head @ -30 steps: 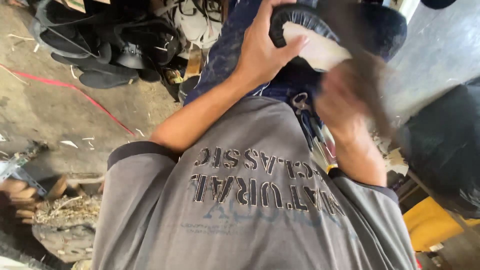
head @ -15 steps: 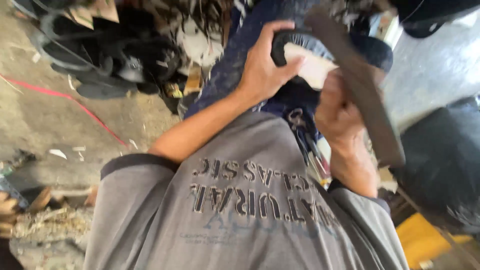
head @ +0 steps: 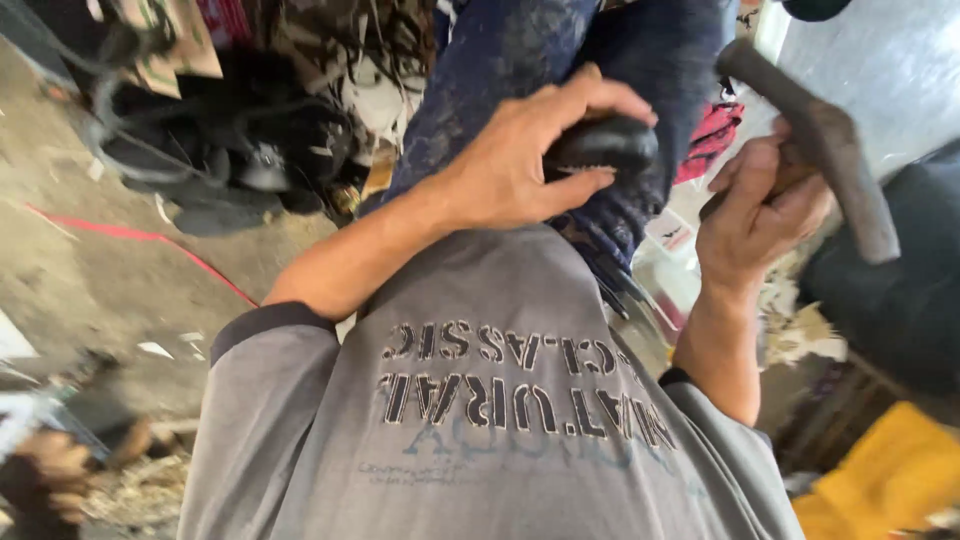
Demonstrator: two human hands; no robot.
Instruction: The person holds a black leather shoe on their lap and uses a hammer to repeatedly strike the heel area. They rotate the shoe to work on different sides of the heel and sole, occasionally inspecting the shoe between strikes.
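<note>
Black rubber, a rounded shoe sole or heel by its look (head: 603, 145), is sitting on your blue-trousered knee (head: 560, 70), and your left hand (head: 520, 170) is clamping it there, fingers (head: 600, 98) curled over the top and thumb pressing beneath. A second ago a pale flat surface was showing on this piece; now only the dark side is facing you. Your right hand (head: 760, 215), right of the knee, is gripping a hammer handle, fingers wrapped tight around it, and the dark hammer head (head: 830, 150) is now rising well above the rubber. Right of the knee, a dark bulky shape is crowding your swing; left of it, bare concrete floor (head: 90, 270) is lying open.
</note>
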